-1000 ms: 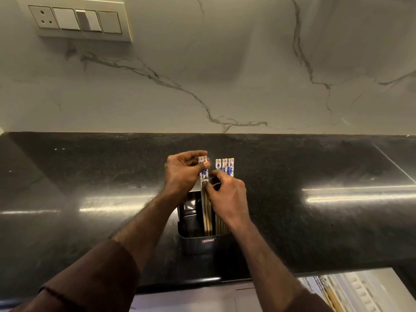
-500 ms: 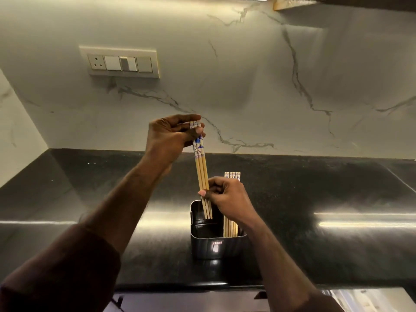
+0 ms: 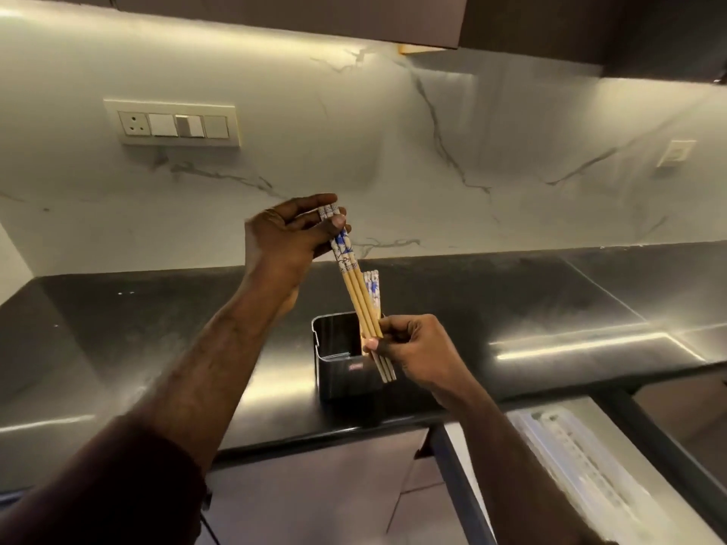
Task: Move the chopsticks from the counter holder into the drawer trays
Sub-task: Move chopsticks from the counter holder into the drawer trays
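A small bundle of wooden chopsticks (image 3: pixel 356 287) with blue-and-white patterned tops hangs slanted above the counter. My left hand (image 3: pixel 289 239) pinches its patterned top end. My right hand (image 3: pixel 413 348) grips it near the thin tips, which stick out below my fingers. Just behind and below stands the dark square holder (image 3: pixel 338 367) on the black counter (image 3: pixel 157 328). More chopsticks (image 3: pixel 373 287) stand upright in the holder, partly hidden behind the held bundle and my right hand. The open drawer with its pale tray (image 3: pixel 582 466) shows at the lower right.
A marble backsplash rises behind the counter with a switch plate (image 3: pixel 173 123) at the upper left and a small socket (image 3: pixel 674 153) at the right. Dark upper cabinets (image 3: pixel 590 25) hang overhead. The drawer's dark front edge (image 3: pixel 649 438) juts out below the counter.
The bundle has come fully out of the holder and tilted, tips toward me. My right hand moved from the holder's chopsticks to the bundle's lower end. The view tipped upward.
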`<state>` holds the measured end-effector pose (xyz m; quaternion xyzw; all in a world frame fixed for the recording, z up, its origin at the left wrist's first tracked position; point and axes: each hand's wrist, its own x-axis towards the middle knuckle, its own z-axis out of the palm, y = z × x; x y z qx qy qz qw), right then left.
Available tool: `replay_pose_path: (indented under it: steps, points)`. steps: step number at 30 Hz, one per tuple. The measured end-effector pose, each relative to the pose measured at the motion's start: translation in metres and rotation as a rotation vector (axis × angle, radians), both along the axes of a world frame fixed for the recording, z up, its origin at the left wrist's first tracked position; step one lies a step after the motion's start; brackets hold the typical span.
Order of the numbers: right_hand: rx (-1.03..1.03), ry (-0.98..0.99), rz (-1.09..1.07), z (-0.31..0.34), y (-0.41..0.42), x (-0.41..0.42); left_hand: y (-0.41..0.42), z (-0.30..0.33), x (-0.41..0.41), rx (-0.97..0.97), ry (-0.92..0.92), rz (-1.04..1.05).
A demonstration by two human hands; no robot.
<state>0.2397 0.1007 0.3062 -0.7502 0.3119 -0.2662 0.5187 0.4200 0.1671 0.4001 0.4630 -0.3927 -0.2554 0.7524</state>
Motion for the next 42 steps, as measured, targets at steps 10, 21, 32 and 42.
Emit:
replay_pose_path:
  steps: [10, 21, 32, 42]
  points:
    - [-0.054, 0.143, -0.184, 0.003, 0.010, -0.151, -0.007, -0.016, -0.127, 0.017, -0.019, -0.122]
    - [-0.023, 0.281, -0.291, -0.010, -0.026, -0.358, -0.074, -0.060, -0.334, 0.069, 0.066, -0.132]
    - [0.149, 0.521, -0.298, -0.071, -0.097, -0.461, -0.142, -0.157, -0.426, 0.374, 0.003, -0.043]
    - [0.399, 0.789, -0.324, -0.153, -0.172, -0.477, -0.217, -0.289, -0.437, 0.746, -0.391, -0.106]
